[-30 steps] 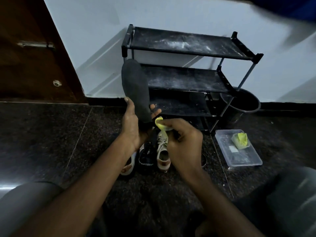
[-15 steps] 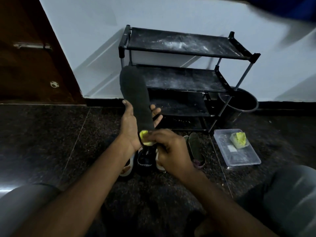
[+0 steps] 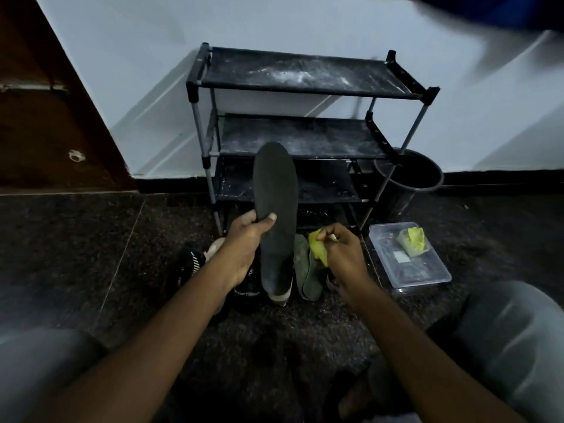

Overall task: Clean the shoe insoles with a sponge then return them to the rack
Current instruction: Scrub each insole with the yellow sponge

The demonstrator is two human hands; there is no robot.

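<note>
We're sitting on the dark speckled floor (image 3: 76, 254) facing the black shoe rack (image 3: 305, 138), which stands against the pale wall. The rack's three visible shelves are dusty, with white smears on the top one.

Left hand (image 3: 244, 242): wrapped around the dark grey insole (image 3: 276, 193) at about mid-length, thumb across the near face, fingers behind. The insole stands nearly upright with its toe end up, in front of the rack's lower shelves. Its heel end hangs just above the shoes on the floor.

Right hand (image 3: 341, 254): fingers curled, pinching a yellow sponge (image 3: 317, 250) between thumb and fingertips. The sponge sits just right of the insole's lower edge. We see a narrow gap between them, so no contact.

Two more greenish insoles (image 3: 308, 273) lie overlapped on the floor, below the sponge and between the two hands.

A black shoe with white stripes (image 3: 190, 261) lies left of the left wrist. More footwear under the held insole is too dark to make out.

A clear plastic container (image 3: 427, 276) sits on the floor right of the right hand, with a second yellow sponge (image 3: 413, 241) in its far end. A black bucket (image 3: 409, 175) stands beside the rack's right legs, behind the container.

A brown door (image 3: 45, 117) is at far left. Our grey-clad knees fill both lower corners.
</note>
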